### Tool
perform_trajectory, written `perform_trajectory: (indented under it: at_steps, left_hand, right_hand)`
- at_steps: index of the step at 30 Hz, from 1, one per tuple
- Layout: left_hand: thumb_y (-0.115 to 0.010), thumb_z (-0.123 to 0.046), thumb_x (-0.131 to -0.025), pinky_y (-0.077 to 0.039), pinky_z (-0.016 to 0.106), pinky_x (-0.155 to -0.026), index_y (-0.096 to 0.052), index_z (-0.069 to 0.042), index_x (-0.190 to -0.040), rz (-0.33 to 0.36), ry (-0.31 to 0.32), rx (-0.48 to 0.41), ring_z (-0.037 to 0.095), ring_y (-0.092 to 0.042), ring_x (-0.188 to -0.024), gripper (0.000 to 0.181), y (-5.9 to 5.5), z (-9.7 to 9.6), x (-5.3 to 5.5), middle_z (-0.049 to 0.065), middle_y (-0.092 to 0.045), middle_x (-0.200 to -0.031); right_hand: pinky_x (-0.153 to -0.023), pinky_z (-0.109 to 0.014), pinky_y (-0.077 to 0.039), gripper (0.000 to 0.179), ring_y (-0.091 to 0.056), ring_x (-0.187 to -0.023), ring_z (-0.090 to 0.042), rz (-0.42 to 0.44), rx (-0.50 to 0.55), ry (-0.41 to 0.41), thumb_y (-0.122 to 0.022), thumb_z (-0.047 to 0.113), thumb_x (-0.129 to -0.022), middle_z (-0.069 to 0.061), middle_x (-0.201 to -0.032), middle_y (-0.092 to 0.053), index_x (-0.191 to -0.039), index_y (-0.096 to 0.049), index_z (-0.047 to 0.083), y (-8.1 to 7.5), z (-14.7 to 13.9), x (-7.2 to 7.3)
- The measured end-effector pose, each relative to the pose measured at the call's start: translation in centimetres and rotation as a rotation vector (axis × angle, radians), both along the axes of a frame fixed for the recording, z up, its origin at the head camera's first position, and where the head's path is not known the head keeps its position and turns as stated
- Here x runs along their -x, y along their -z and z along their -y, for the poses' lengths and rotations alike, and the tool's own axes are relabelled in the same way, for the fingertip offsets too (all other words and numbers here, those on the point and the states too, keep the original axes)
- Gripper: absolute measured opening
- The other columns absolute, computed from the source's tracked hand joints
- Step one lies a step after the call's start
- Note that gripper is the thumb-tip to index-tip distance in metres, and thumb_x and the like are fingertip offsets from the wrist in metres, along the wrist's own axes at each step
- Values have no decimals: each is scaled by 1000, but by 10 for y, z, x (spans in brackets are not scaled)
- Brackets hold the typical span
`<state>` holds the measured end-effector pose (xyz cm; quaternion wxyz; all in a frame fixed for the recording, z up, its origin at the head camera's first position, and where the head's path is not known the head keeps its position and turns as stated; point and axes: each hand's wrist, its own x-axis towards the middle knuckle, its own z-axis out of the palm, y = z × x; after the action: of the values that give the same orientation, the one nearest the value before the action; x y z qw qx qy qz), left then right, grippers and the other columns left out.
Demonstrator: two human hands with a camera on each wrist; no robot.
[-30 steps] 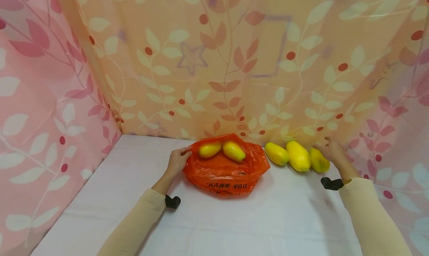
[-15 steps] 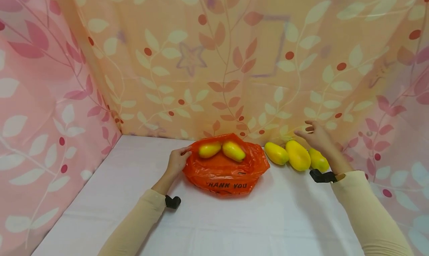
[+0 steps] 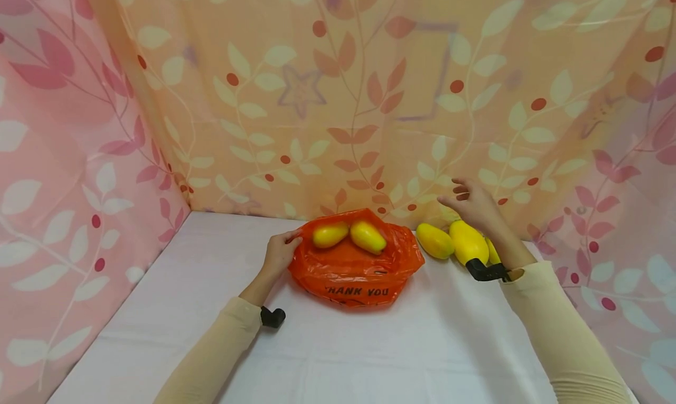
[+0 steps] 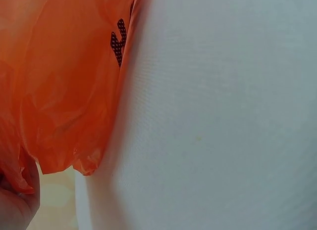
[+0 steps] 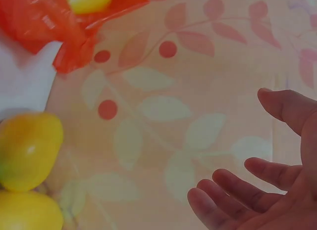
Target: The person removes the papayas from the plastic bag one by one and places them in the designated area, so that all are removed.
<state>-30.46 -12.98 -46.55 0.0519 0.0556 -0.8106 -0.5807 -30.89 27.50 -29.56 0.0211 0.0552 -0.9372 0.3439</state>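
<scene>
Near yellow fruits [image 3: 466, 241], right hand [image 3: 475, 206] loose-fingered, now nearer the orange bag [image 3: 348, 272], left hand [image 3: 279, 253] still pinching it.

The white table [image 3: 338, 357] bears an orange-red plastic bag [image 3: 354, 269] (dark-lettered) and, beside it, three yellow fruits [image 3: 466, 241].

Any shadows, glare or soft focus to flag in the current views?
Head: soft shadow on the white tabletop at right, glints on the orange bag. Left wrist: dim and greyish, soft shadow along the bag's edge. Right wrist: muted light, a small glint and blurred outline on a yellow fruit at the left edge.
</scene>
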Motion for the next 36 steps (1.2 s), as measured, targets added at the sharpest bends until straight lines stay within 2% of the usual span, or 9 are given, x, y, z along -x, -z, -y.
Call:
perform_trajectory:
  at_steps: [9,18,23,27,32,36]
  left_hand:
    - [-57,-14,-98,-51,41,-99,-62,-3,-129,4,-5,4,28,-58,-116,34,-3,-2,-1,18,-63,-131]
    - [-57,-14,-98,-52,38,-97,-62,-4,-130,13,-6,-4,26,-57,-116,34,-1,-2,-1,17,-62,-132]
    - [-58,-14,-98,-54,27,-90,-63,-4,-129,5,-6,0,25,-58,-112,34,-1,-2,0,17,-63,-130]
    - [-57,-14,-98,-50,16,-73,-62,-4,-130,9,-1,-1,25,-58,-105,34,-2,-3,-1,17,-63,-132]
    - [-58,-14,-98,-46,13,-66,-62,-4,-130,14,-4,-2,23,-57,-98,34,-3,-4,-2,17,-63,-131]
    - [-59,-14,-97,-44,15,-62,-63,-5,-129,8,-8,-8,23,-56,-92,34,-3,-4,-2,17,-64,-130]
  right_hand:
    - [-105,-57,-43,75,-43,-129,-45,-36,21,-43,-62,40,-94,-30,-144,-42,-150,-29,2,-2,28,6]
    - [-104,-55,-43,70,-46,-124,-43,-55,29,-90,-63,32,-94,-28,-141,-46,-148,-33,1,9,55,13]
    - [-102,-55,-45,68,-48,-123,-42,-68,21,-118,-65,32,-92,-27,-139,-49,-146,-37,3,16,66,18]
    - [-101,-54,-47,65,-48,-123,-42,-65,7,-132,-65,31,-92,-27,-139,-49,-145,-38,3,20,75,20]
    - [-102,-53,-46,65,-48,-123,-40,-27,8,-156,-65,31,-93,-25,-139,-49,-145,-39,4,24,86,21]
    - [-101,-53,-46,66,-50,-121,-40,-29,10,-180,-67,30,-91,-26,-138,-50,-145,-40,3,28,96,22]
